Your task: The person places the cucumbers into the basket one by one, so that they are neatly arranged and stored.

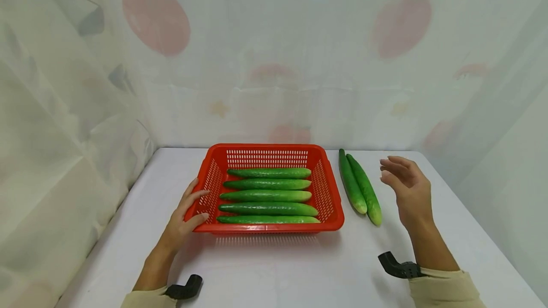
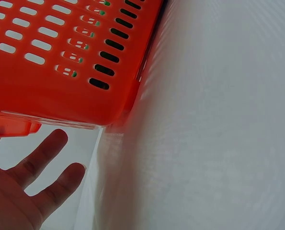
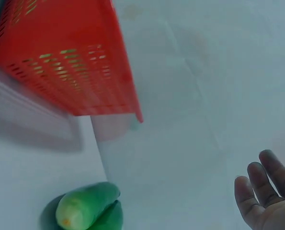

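A red plastic basket [image 1: 274, 227] with slotted walls stands on the white table, and several green cucumbers [image 1: 266, 196] lie side by side across its floor. My left hand [image 1: 181, 220] rests on the basket's left rim, thumb and a finger reaching over the edge; in the left wrist view two spread fingers [image 2: 61, 187] show just outside the wall. To the right of the basket lie two more cucumbers [image 1: 352, 187], touching lengthwise. Beyond them my right hand [image 1: 408, 189] hovers above the table, fingers gently bent and holding nothing.
The white tabletop [image 1: 274, 270] runs back to a pale curtain [image 1: 274, 51] printed with faded red fruit. A similar cloth [image 1: 64, 132] hangs along the left side. Each wrist wears a black camera mount [image 1: 396, 266].
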### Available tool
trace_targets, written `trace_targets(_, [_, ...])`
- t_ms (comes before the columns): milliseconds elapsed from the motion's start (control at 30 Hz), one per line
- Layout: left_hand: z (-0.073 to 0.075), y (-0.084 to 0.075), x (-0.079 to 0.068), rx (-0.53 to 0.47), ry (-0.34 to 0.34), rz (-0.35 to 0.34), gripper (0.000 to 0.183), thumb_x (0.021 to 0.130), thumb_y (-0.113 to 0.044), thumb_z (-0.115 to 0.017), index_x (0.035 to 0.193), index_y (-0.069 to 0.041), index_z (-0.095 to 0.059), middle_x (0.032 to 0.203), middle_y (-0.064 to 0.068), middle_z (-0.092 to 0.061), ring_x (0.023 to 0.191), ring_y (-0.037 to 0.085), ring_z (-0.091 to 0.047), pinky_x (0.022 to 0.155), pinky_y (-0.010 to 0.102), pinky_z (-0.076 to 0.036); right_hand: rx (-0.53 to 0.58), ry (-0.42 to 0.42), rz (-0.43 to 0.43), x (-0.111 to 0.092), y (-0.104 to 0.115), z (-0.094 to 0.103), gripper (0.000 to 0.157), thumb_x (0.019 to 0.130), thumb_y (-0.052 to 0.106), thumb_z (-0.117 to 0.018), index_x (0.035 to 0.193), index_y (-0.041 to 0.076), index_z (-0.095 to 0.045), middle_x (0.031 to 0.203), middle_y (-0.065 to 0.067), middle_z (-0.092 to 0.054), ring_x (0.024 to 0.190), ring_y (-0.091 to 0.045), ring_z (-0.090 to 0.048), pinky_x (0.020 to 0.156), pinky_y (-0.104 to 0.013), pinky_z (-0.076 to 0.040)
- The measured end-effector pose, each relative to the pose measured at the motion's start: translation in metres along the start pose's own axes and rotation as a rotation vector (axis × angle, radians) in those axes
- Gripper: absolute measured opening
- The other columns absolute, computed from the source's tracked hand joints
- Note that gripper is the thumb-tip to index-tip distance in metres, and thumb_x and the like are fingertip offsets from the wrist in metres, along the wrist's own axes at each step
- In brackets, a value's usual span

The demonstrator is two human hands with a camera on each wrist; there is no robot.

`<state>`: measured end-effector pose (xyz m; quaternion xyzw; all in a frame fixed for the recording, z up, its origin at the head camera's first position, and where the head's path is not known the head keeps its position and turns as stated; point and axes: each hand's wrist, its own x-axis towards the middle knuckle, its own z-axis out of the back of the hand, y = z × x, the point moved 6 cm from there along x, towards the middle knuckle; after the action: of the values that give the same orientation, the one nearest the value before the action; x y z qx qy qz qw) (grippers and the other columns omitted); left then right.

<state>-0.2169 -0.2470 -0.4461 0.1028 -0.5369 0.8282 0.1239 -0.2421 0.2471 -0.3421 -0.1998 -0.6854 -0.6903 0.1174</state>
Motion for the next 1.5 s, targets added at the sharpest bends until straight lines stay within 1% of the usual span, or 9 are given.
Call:
trace_targets(267, [0.000,0.001,0.000,0.002,-0.004,-0.004,0.047,0.087,-0.006,-0.055,0.134,-0.005,-0.051,0.159,-0.001,-0.013,0.136,0.029,-0.021,0.094,0.024,-0.034,-0.130,-0.095,-0.087,-0.005,-0.025,0.017,0.036,0.094,0.007,-0.062,0.129,0.005,-0.055,0.122,-0.011,-0.060,0.111,-0.017,-0.055,0.084,-0.017,-0.045])
trace_targets(400, [0.000,0.001,0.000,-0.003,-0.002,-0.004,0.047,0.086,-0.006,-0.055,0.134,-0.005,-0.051,0.159,-0.001,-0.013,0.136,0.029,-0.021,0.094,0.024,-0.034,-0.162,-0.123,-0.137,-0.008,-0.042,0.026,0.037,0.095,0.011,-0.062,0.131,0.009,-0.054,0.123,-0.008,-0.059,0.111,-0.014,-0.055,0.083,-0.015,-0.044])
trace_targets(500, [-0.001,0.001,0.000,-0.001,-0.001,-0.003,0.047,0.086,-0.006,-0.055,0.134,-0.005,-0.051,0.159,-0.001,-0.012,0.136,0.029,-0.021,0.095,0.027,-0.034,-0.164,-0.149,-0.172,-0.010,-0.055,0.031,0.037,0.095,0.012,-0.062,0.131,0.010,-0.054,0.124,-0.007,-0.058,0.110,-0.013,-0.055,0.083,-0.015,-0.044])
trace_targets(700, [-0.001,-0.001,0.001,-0.009,-0.005,-0.003,0.048,0.086,-0.006,-0.055,0.133,-0.005,-0.051,0.159,-0.001,-0.012,0.137,0.029,-0.020,0.097,0.051,-0.032,-0.196,-0.185,-0.240,-0.014,-0.079,0.037,0.039,0.094,0.014,-0.063,0.132,0.012,-0.053,0.123,-0.004,-0.058,0.106,-0.012,-0.055,0.082,-0.015,-0.043])
trace_targets(833, [-0.001,-0.003,0.002,-0.017,-0.007,-0.012,0.048,0.085,-0.006,-0.055,0.133,-0.004,-0.052,0.159,0.000,-0.012,0.138,0.030,-0.019,0.097,0.057,-0.029,-0.230,-0.167,-0.288,-0.018,-0.093,0.038,0.042,0.095,0.020,-0.063,0.135,0.014,-0.051,0.126,-0.004,-0.055,0.109,-0.012,-0.053,0.082,-0.014,-0.043])
trace_targets(1067, [-0.002,-0.005,0.003,-0.022,-0.007,-0.019,0.047,0.086,-0.007,-0.056,0.133,-0.005,-0.052,0.159,0.000,-0.013,0.138,0.029,-0.019,0.098,0.049,-0.030,-0.277,-0.115,-0.368,-0.026,-0.117,0.039,0.049,0.095,0.027,-0.063,0.139,0.013,-0.047,0.135,-0.013,-0.048,0.116,-0.016,-0.048,0.082,-0.015,-0.042])
trace_targets(1267, [-0.003,-0.004,0.002,-0.019,-0.005,-0.016,0.047,0.086,-0.007,-0.057,0.134,-0.005,-0.052,0.159,0.000,-0.013,0.137,0.028,-0.020,0.098,0.046,-0.030,-0.361,-0.033,-0.382,-0.030,-0.131,0.037,0.055,0.097,0.031,-0.060,0.142,0.007,-0.041,0.138,-0.019,-0.046,0.122,-0.027,-0.046,0.082,-0.013,-0.040])
trace_targets(1400, [-0.002,-0.003,0.000,-0.001,-0.010,-0.019,0.047,0.086,-0.007,-0.056,0.133,-0.005,-0.052,0.159,0.001,-0.014,0.136,0.030,-0.021,0.097,0.050,-0.030,-0.412,0.005,-0.391,-0.032,-0.137,0.035,0.056,0.097,0.031,-0.060,0.143,0.005,-0.040,0.138,-0.021,-0.046,0.124,-0.034,-0.046,0.080,-0.011,-0.038])
trace_targets(1500, [-0.001,-0.002,0.000,0.007,-0.009,-0.014,0.048,0.086,-0.007,-0.056,0.133,-0.006,-0.052,0.159,0.001,-0.014,0.136,0.031,-0.021,0.097,0.055,-0.030,-0.457,0.036,-0.418,-0.035,-0.142,0.036,0.058,0.097,0.032,-0.059,0.144,0.005,-0.038,0.140,-0.023,-0.044,0.126,-0.035,-0.044,0.085,-0.016,-0.039])
